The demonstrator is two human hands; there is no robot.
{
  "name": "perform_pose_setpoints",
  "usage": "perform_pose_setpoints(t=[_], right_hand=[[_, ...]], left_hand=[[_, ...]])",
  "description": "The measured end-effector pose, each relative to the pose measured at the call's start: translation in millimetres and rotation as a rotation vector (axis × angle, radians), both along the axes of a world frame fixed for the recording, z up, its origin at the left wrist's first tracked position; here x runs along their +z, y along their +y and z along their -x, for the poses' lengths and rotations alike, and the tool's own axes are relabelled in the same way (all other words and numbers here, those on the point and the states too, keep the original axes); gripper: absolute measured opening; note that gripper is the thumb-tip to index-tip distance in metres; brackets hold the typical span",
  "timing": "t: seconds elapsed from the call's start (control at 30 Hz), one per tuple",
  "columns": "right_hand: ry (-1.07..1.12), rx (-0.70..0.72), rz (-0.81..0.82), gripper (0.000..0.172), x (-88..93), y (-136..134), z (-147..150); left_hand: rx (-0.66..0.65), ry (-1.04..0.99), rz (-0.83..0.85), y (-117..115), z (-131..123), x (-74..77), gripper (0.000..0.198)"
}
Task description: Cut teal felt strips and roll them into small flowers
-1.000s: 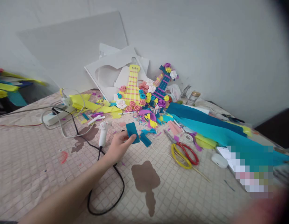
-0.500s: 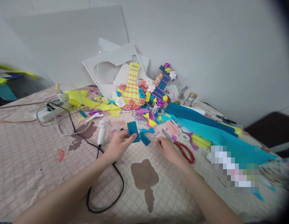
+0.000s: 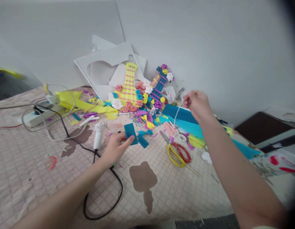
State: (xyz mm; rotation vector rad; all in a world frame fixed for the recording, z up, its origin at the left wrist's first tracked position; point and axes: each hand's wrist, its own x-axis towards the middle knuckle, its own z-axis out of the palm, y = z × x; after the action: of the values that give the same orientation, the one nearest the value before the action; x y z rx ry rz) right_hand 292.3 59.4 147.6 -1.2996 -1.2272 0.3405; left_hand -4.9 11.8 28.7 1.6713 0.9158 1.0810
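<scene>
My left hand (image 3: 116, 145) pinches a rectangular piece of teal crepe paper (image 3: 130, 133) between thumb and fingers, above the quilted cloth. Another teal strip (image 3: 143, 141) lies just right of it. High on the right, my right hand (image 3: 197, 103) has its fingers closed on a white string (image 3: 177, 115). The string hangs down to near the scissors (image 3: 184, 152), whose handles are red and yellow; whether it is fastened there I cannot tell. A white glue gun (image 3: 98, 136) stands left of my left hand, trailing a black cord.
Two paper guitars, one yellow (image 3: 129, 84) and one blue (image 3: 159, 86), lean at the back among paper roses. A power strip (image 3: 39, 116) with cables lies left. Around a tape roll (image 3: 181, 138) are paper scraps. Long blue crepe sheets (image 3: 179, 114) stretch rightward.
My right hand has risen up and right from beside the scissors, drawing the white string upward. The yellow handle now shows. My left hand still holds the teal paper; the view has shifted slightly right.
</scene>
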Motion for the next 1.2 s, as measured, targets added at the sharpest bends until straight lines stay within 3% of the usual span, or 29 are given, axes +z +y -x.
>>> perform_pose_setpoints(t=[0.13, 0.23, 0.3, 0.43, 0.6, 0.77, 0.87, 0.97, 1.1, 1.2], right_hand=[[-0.083, -0.155, -0.174, 0.017, 45.9, 38, 0], [-0.192, -0.170, -0.140, 0.011, 54.7, 61, 2], [-0.281, -0.162, -0.010, 0.012, 43.7, 73, 3], [-0.438, -0.036, 0.278, 0.012, 2.2, 81, -1], [-0.598, 0.119, 0.438, 0.018, -40.8, 52, 7], [-0.588, 0.346, 0.312, 0.012, -73.0, -5, 55], [-0.522, 0.526, 0.241, 0.025, -90.2, -37, 79], [-0.472, 0.733, 0.038, 0.028, -103.3, -56, 89], [-0.425, 0.801, -0.089, 0.024, -113.3, -65, 91], [-0.372, 0.802, -0.095, 0.019, -118.5, -69, 88]], left_hand=[[0.006, 0.003, -0.016, 0, 0, -2.1, 0.029], [0.004, 0.008, -0.024, 0, 0, -3.6, 0.029], [-0.005, 0.014, -0.027, -1, 0, -3.6, 0.028], [-0.044, 0.028, -0.019, -1, -1, -2.3, 0.028], [-0.116, 0.027, 0.022, -3, -4, -0.4, 0.028], [-0.186, 0.037, 0.088, -6, -7, 2.7, 0.034], [-0.197, 0.047, 0.149, -9, -7, 2.5, 0.034], [-0.187, 0.053, 0.223, -13, -6, -0.4, 0.033], [-0.220, 0.082, 0.313, -15, -5, -1.7, 0.032], [-0.362, 0.125, 0.362, -12, -6, 1.3, 0.034]])
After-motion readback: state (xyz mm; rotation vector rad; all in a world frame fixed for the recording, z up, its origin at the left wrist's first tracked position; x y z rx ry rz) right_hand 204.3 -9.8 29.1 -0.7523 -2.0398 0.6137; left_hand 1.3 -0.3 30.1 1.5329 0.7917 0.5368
